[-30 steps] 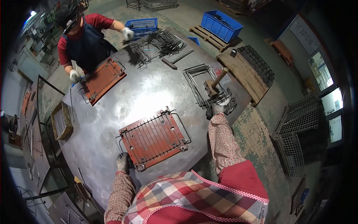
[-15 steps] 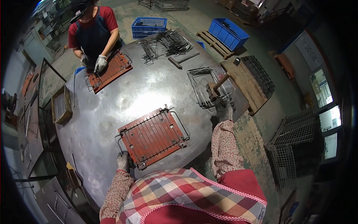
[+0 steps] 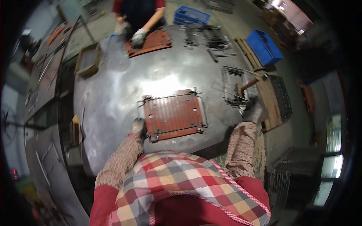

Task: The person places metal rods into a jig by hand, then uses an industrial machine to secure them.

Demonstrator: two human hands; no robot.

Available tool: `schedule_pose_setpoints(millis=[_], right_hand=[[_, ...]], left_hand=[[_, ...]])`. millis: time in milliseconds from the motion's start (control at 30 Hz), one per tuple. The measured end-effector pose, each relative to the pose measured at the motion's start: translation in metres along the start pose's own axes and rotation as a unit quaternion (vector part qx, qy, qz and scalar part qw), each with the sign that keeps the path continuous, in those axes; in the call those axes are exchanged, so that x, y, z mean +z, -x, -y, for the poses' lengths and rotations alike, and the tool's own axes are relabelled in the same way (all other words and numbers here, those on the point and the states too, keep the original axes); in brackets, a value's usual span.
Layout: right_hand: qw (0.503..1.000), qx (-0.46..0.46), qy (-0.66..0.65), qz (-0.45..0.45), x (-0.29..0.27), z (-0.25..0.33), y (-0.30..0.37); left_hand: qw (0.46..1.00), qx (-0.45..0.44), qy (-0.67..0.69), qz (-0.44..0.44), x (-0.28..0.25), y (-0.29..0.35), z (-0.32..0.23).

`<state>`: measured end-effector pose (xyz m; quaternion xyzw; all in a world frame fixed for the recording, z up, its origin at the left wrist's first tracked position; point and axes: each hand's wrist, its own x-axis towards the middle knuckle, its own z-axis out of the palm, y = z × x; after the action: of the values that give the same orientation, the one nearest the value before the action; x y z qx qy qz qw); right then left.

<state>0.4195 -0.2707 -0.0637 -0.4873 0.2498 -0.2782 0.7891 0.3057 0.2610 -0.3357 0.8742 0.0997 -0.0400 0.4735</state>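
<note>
A red rectangular jig plate (image 3: 171, 115) lies on the metal table in front of me, with thin rods laid across it. Bent wire loops stick out at both its sides. My gloved left hand (image 3: 138, 127) is closed around the lower end of the left wire loop (image 3: 140, 109), beside the plate's edge. Far to the right, my gloved right hand (image 3: 255, 110) reaches to a stack of bent wire frames (image 3: 229, 84). A hammer (image 3: 249, 85) with a wooden handle lies over this stack, just beyond the hand. Blur hides the right fingers.
Across the metal table (image 3: 113, 124), a co-worker's gloved hand (image 3: 139, 37) works over another red plate (image 3: 157, 40). Loose rods (image 3: 217, 39) lie at the far right. A wooden box (image 3: 87, 60) stands left, blue crates (image 3: 264, 47) beyond, and a wooden board (image 3: 272, 107) right.
My head view has turned, so the table and plates sit straighter and the co-worker appears further right. My left hand stays at the wire loop; my right hand stays by the wire frames.
</note>
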Motion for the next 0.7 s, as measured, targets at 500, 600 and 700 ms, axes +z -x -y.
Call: schedule_pose_setpoints(millis=[500, 600, 700], right_hand=[[0.930, -0.104, 0.299, 0.186, 0.009, -0.024, 0.138], [0.898, -0.129, 0.378, 0.183, 0.001, -0.032, 0.137], [0.864, -0.173, 0.439, 0.176, 0.005, -0.032, 0.148]], left_hand=[[0.893, -0.309, 0.326, 0.015, -0.031, 0.024, -0.145], [0.896, -0.303, 0.325, 0.016, -0.030, 0.023, -0.146], [0.898, -0.297, 0.325, 0.013, -0.029, 0.023, -0.145]])
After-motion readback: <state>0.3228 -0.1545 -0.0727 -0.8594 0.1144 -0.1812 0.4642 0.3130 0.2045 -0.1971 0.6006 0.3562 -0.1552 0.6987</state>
